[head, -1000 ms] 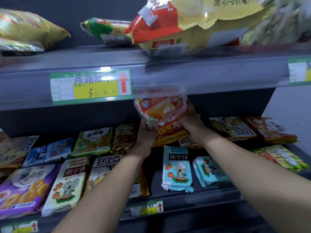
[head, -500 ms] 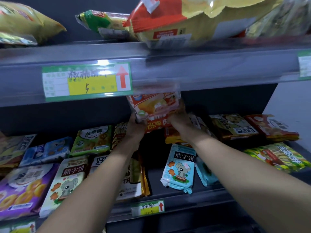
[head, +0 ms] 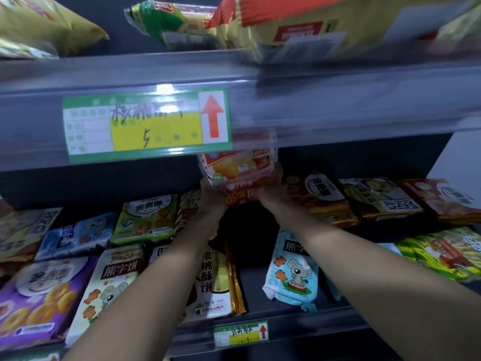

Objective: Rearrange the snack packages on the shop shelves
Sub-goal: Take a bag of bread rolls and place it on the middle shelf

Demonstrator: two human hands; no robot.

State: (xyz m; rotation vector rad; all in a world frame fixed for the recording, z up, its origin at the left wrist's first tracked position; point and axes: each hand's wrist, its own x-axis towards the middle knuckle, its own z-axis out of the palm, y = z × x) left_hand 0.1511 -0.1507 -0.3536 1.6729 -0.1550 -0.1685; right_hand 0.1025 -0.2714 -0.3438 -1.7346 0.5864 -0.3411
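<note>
I see an orange-and-white cake pack (head: pixel 238 169) held up at the back of the middle shelf, its top edge hidden behind the upper shelf's front rail (head: pixel 338 105). My left hand (head: pixel 212 201) grips the pack's lower left corner, fingers curled behind it; my right hand (head: pixel 273 190) clasps its lower right side, fingers wrapped up along the edge. Just under the pack lies another orange packet (head: pixel 240 198), partly covered by both hands. Left of the pack, past my left hand, sits a green biscuit pack (head: pixel 145 217). Right of the pack, a red-and-brown snack pack (head: pixel 318 196) rests just beside my right wrist. Below the pack, nearer the front edge, lie a walnut-cookie pack (head: pixel 212 282) and a pale blue koala biscuit pack (head: pixel 292 274). Above and left of the pack, a green-and-yellow price tag (head: pixel 145 125) with a red arrow is fixed to the rail.
</note>
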